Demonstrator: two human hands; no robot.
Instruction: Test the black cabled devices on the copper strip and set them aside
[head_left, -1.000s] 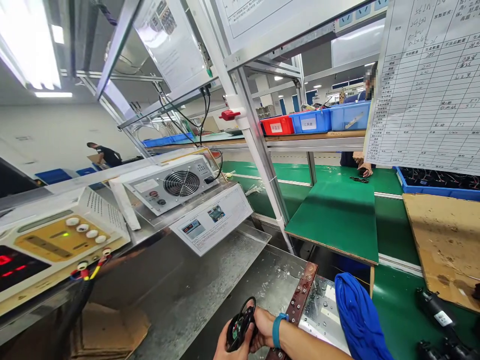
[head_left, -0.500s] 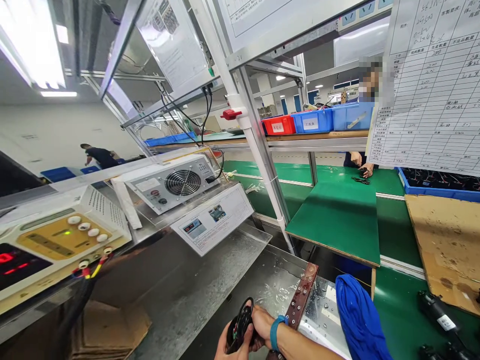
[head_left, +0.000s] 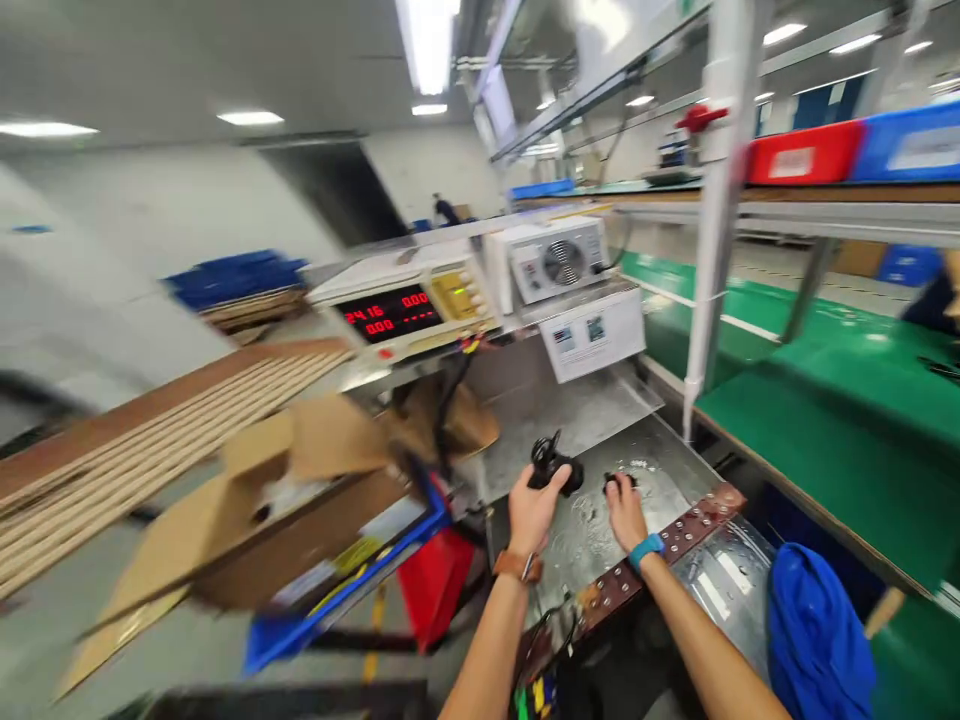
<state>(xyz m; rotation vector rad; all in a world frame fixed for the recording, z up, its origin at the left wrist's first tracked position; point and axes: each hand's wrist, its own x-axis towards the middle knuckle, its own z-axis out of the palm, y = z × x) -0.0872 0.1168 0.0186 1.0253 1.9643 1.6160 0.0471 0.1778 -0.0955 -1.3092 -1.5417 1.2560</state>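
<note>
My left hand (head_left: pixel 531 508), with a brown band at its wrist, is closed around a black, rounded device with a coiled cable (head_left: pixel 553 466); its exact kind is blurred. To the right, my right hand (head_left: pixel 627 512), with a blue wristband, has its fingers closed on a small black piece (head_left: pixel 619 482), mostly hidden by the fingers. Both hands are above a wet metal tray (head_left: pixel 592 545). A dark red strip with metal studs (head_left: pixel 694 522) runs along the near side of the tray, close to my right wrist.
A power supply with red digits (head_left: pixel 394 312) and a grey fan unit (head_left: pixel 559 262) stand behind. Left lie an open cardboard box (head_left: pixel 300 540) and a red bin (head_left: pixel 435 585). A blue cloth (head_left: pixel 817 630) hangs at right, beside a green work surface (head_left: pixel 840 430).
The view has swung left and takes in more of the bench. My hands were together around the black device and its coiled cable; now they are apart.
</note>
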